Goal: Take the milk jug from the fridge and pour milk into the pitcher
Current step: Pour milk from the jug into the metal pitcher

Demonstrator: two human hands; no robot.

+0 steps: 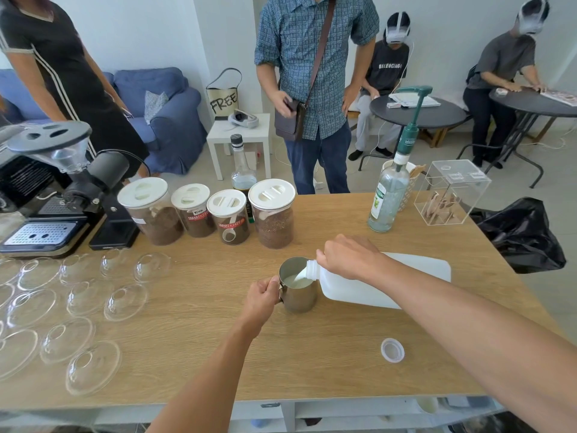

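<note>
A white plastic milk jug (371,290) lies tipped almost flat above the wooden counter (203,354), its open neck over the rim of a steel pitcher (296,295). A white stream of milk runs from the neck into the pitcher, which holds milk. My right hand (349,256) grips the jug near its neck from above. My left hand (263,296) holds the pitcher's handle on its left side. The jug's cap (392,350) lies loose on the counter, to the front right.
Several clear dome lids (78,307) cover the counter's left. Behind stand jars of coffee (271,214), a grinder (71,170), a pump bottle (390,195) and a clear box (449,195). A person (312,89) stands behind the counter; others sit at round tables.
</note>
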